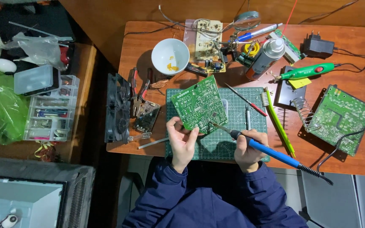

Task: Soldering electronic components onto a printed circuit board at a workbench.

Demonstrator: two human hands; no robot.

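Note:
A green circuit board (199, 103) is tilted up over a green cutting mat (250, 99). My left hand (181, 141) pinches its lower left edge between thumb and fingers. My right hand (248, 148) grips a blue-handled soldering iron (267, 150), its metal tip touching the board's lower right part. The iron's black cord trails off to the right past the table edge.
On the wooden table (351, 36) lie a white bowl (170, 56), a second green board (339, 119), a coil iron stand (303, 109), a green rotary tool (307, 71), a spray can (266, 58), pliers (138, 95), a black fan (117, 109). A parts organiser (49, 114) stands left.

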